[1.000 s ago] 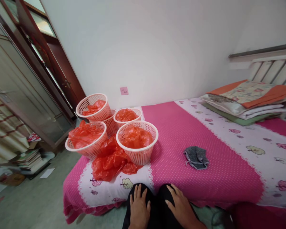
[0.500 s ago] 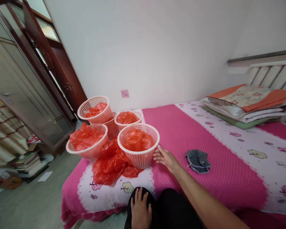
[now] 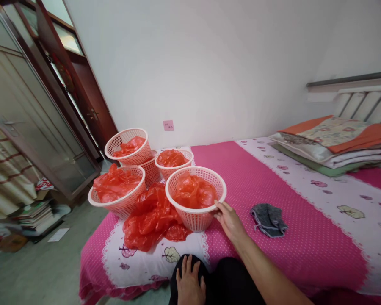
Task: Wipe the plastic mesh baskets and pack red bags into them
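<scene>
My right hand (image 3: 230,220) grips the right rim of a pink plastic basket (image 3: 195,218), thumb over the edge and fingers against the outer wall. Inside that basket lies a crumpled red plastic bag (image 3: 194,191). My left hand (image 3: 191,281) rests with fingers spread on my dark-trousered knee. Left of the gripped basket, a heap of red plastic bags (image 3: 152,216) lies on the bed. A grey cloth (image 3: 269,219), bunched up, is on the bedspread to the right of my right hand.
More pink baskets holding red bags stand at the left: one in front (image 3: 123,203), one stacked higher (image 3: 130,154), and a smaller one (image 3: 174,165). Folded bedding (image 3: 333,144) is piled at the far right. A pink-and-white bedspread (image 3: 254,178) covers the bed beside the wall.
My right hand, earlier loosely beside the basket, has closed on its rim. The basket has shifted slightly right and toward me. My left hand stays on the knee.
</scene>
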The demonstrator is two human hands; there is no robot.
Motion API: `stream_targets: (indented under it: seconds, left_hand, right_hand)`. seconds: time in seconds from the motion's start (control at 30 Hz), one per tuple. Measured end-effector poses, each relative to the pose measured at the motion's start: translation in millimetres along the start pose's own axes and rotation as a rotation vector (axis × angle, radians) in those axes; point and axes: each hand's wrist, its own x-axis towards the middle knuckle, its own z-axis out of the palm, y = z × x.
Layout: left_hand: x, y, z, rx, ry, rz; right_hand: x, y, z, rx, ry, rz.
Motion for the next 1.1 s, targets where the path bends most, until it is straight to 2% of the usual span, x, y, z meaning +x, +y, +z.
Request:
stream_targets:
  seconds: [0.2, 0.33, 0.57, 0.7, 0.83, 0.97, 1.0, 1.1]
  left_hand:
    - [-0.4, 0.6, -2.1, -0.013, -0.015, 0.013]
    - [-0.4, 1.7, -1.4, -0.013, -0.005, 0.012]
    - [-0.8, 1.2, -2.7, 0.001, -0.003, 0.019]
    - [-0.8, -4.7, -1.4, -0.028, -0.008, 0.056]
    - [-1.9, -9.2, -2.4, -0.044, -0.002, 0.056]
    - [-6.0, 2.9, -24.5, -0.187, -0.038, 0.022]
    - [-8.1, 9.9, -33.0, -0.262, -0.052, 0.051]
    - [-16.0, 35.7, -56.0, -0.521, -0.114, 0.295]
  right_hand:
    - [9.3, -11.6, -28.9, -0.007, 0.131, -0.098]
    - [19.0, -15.6, -36.7, -0.013, 0.162, -0.114]
    - [14.5, -9.0, -30.3, -0.08, 0.063, -0.058]
    - [4.4, -5.0, -42.2, -0.173, -0.007, -0.002]
    - [-23.3, 14.6, -69.9, -0.378, -0.076, 0.098]
    - [-74.2, 59.5, -114.4, -0.65, -0.092, 0.113]
    - [-87.0, 73.3, -126.8, -0.739, -0.077, 0.066]
    - [-112.7, 110.3, -157.7, -1.259, -0.174, -0.306]
